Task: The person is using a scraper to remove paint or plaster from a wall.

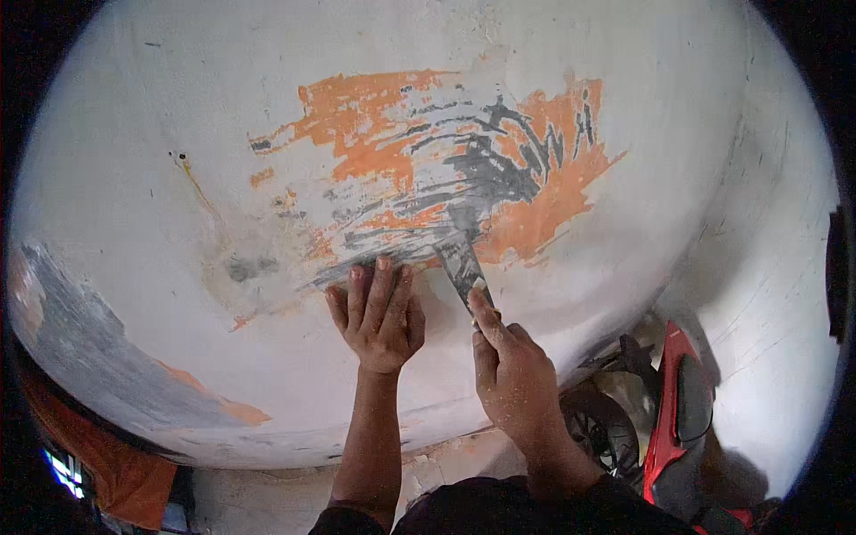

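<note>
My right hand [511, 371] grips a putty knife [465, 267], whose dark, smeared blade lies against a pale wall [602, 40], its edge at a grey patch. The knife's handle is mostly hidden in my fist. To its left, my left hand [380, 317] holds nothing; its spread fingertips rest on the wall below the grey streaks. Around and above the blade the wall shows orange areas [374, 107] and dark grey filler or bare patches [495, 174] with ragged edges. Pale specks dot my right hand.
A red and black motorcycle [669, 414] stands at the lower right, its wheel near my right forearm. An orange cloth [137, 485] hangs at the lower left. Another grey area [87, 348] marks the wall's left side. Small dark holes [182, 156] show at the upper left.
</note>
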Demonstrator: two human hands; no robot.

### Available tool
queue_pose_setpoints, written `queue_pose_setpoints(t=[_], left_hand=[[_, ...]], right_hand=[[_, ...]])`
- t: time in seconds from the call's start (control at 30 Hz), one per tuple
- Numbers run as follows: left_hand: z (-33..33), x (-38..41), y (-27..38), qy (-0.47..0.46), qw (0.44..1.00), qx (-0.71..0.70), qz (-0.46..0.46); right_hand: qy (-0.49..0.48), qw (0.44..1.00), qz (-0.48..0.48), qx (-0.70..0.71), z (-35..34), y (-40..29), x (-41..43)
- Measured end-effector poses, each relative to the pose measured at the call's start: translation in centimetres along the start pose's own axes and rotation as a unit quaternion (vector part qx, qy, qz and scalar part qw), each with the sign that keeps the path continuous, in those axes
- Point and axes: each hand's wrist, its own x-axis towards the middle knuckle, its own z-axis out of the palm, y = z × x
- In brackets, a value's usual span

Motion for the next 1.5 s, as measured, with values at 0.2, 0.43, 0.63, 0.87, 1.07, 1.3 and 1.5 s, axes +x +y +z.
queue_pose_setpoints(t=[0.2,0.43,0.63,0.87,1.07,1.3,1.5], left_hand=[[-0.4,0.0,0.1,0.003,1.0,0.0,0.009],[-0.2,-0.2,-0.1,-0.002,1.0,0.002,-0.007],[-0.1,0.0,0.0,0.006,1.0,-0.001,0.02],[-0.1,0.1,0.1,0.001,1.0,-0.012,-0.007],[-0.4,0.0,-0.1,-0.003,1.0,0.0,-0.007],[0.3,-0.2,0.4,-0.003,1.0,-0.01,-0.018],[-0.4,-0.3,-0.1,-0.005,1.0,-0.01,-0.014]], right_hand=[[-0.003,1.0,0.001,0.012,-0.2,0.8,-0.8],[0.034,0.998,-0.038,0.037,-0.4,-0.7,0.7],[0.024,0.999,-0.023,0.035,0.2,0.3,0.1],[0.022,0.999,-0.026,0.014,0.3,0.8,-0.3],[0.011,1.0,-0.024,-0.009,-0.5,-0.8,0.6],[0.017,1.0,-0.023,-0.009,0.6,0.3,1.0],[0.046,0.995,-0.092,-0.003,1.9,1.4,0.0]])
